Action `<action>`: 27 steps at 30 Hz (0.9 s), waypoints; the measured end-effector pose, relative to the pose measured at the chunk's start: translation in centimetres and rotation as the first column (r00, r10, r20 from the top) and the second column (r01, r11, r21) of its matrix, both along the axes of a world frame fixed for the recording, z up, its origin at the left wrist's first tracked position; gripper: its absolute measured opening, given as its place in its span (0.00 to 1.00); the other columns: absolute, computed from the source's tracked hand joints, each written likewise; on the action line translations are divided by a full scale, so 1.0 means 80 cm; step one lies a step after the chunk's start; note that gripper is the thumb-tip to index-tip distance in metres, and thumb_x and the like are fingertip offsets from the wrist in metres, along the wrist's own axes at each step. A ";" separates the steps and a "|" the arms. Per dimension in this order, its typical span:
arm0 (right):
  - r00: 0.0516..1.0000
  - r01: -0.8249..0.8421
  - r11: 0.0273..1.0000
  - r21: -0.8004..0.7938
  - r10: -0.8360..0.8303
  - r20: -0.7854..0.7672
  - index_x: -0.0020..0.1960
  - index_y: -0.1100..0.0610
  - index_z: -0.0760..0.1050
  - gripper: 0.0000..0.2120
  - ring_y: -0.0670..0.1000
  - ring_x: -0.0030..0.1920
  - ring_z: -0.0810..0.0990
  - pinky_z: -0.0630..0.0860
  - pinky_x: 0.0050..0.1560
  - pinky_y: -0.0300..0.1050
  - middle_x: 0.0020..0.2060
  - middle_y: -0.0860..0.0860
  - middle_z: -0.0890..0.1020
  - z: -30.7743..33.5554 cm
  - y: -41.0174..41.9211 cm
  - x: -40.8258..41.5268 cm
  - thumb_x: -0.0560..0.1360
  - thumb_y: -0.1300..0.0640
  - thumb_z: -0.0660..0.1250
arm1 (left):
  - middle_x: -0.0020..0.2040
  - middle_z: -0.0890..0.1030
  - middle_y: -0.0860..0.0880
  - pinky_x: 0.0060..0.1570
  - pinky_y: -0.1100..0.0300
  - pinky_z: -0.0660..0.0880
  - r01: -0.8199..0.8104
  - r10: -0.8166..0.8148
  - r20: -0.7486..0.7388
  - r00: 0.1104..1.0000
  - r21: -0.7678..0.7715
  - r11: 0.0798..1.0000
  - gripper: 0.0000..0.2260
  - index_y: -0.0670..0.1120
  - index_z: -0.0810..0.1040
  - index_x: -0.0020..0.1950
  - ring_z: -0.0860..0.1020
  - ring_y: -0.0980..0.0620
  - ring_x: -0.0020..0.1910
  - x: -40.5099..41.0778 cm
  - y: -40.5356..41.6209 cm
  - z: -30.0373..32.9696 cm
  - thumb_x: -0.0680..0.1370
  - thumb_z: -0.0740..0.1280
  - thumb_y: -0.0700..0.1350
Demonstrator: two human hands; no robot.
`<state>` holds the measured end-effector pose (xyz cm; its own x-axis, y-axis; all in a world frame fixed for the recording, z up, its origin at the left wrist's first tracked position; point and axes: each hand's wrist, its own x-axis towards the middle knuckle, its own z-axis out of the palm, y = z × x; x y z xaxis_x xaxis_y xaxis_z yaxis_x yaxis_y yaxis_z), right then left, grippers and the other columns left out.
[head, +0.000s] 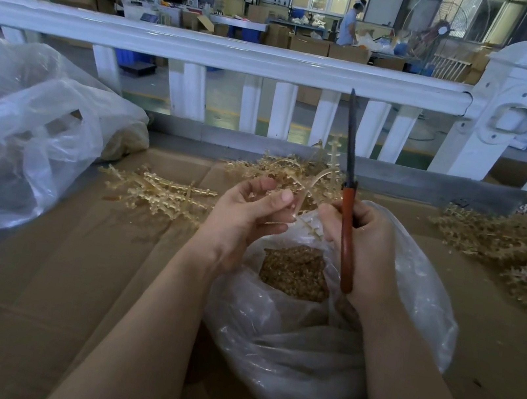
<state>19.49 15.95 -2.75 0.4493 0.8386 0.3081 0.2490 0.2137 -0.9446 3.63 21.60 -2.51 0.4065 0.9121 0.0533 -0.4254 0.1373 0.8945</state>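
Note:
My left hand [246, 212] pinches a pale translucent plastic sprue strip [307, 225] above an open clear plastic bag [316, 356]. Small amber plastic pieces [295, 271] fill the bottom of that bag. My right hand [361, 246] grips scissors with a red handle [346, 243], the dark blades [351, 137] pointing up and away. The right hand's fingers also touch the far end of the strip. Both hands hover over the bag's mouth, close together.
Cardboard [51, 286] covers the table. Piles of amber sprue branches lie at centre left [159, 195], behind the hands [294, 169] and at far right [517, 246]. A second, crumpled clear bag [22, 144] sits at the left. A white fence rail [226, 52] borders the far edge.

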 end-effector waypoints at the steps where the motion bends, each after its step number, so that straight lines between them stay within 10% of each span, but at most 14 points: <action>1: 1.000 0.002 1.000 0.010 -0.002 -0.021 0.40 0.58 0.80 0.07 0.41 0.29 0.77 0.75 0.34 0.32 0.26 0.45 0.79 0.001 -0.001 0.001 0.76 0.58 0.73 | 0.46 0.85 0.42 0.39 0.61 0.81 0.007 -0.007 -0.022 1.000 -0.023 1.000 0.26 0.40 0.72 0.60 0.83 0.52 0.37 0.001 -0.001 0.000 0.66 0.75 0.45; 7: 0.987 -0.050 0.996 0.068 0.060 -0.149 0.39 0.60 0.77 0.10 0.41 0.22 0.71 0.67 0.26 0.29 0.27 0.50 0.76 0.009 -0.007 0.001 0.79 0.61 0.69 | 0.48 0.84 0.41 0.39 0.63 0.76 0.184 -0.153 -0.280 0.948 0.089 0.979 0.14 0.43 0.82 0.50 0.78 0.54 0.36 0.002 -0.008 -0.001 0.69 0.73 0.49; 15: 0.975 -0.148 0.985 0.082 0.160 -0.157 0.37 0.63 0.74 0.13 0.42 0.20 0.70 0.66 0.25 0.29 0.20 0.45 0.71 0.011 -0.010 0.001 0.80 0.62 0.67 | 0.45 0.83 0.38 0.45 0.56 0.74 0.115 -0.067 -0.276 0.959 0.162 0.980 0.02 0.49 0.85 0.38 0.79 0.54 0.37 0.013 -0.017 0.001 0.68 0.74 0.46; 22: 0.982 -0.143 0.988 0.058 0.149 -0.118 0.39 0.61 0.74 0.16 0.44 0.24 0.70 0.68 0.29 0.35 0.27 0.51 0.73 0.004 -0.005 0.006 0.76 0.51 0.72 | 0.38 0.85 0.45 0.39 0.62 0.79 -0.072 0.092 -0.097 0.991 0.192 0.979 0.09 0.45 0.83 0.39 0.83 0.53 0.35 0.010 -0.009 0.001 0.78 0.68 0.38; 27: 0.979 -0.001 1.000 -0.013 0.004 0.205 0.37 0.53 0.76 0.21 0.41 0.29 0.74 0.72 0.37 0.43 0.27 0.43 0.75 -0.008 0.003 0.012 0.69 0.35 0.74 | 0.37 0.84 0.45 0.42 0.59 0.81 -0.222 0.219 0.045 0.975 0.124 0.967 0.07 0.43 0.77 0.40 0.84 0.50 0.37 0.006 -0.004 -0.001 0.78 0.68 0.36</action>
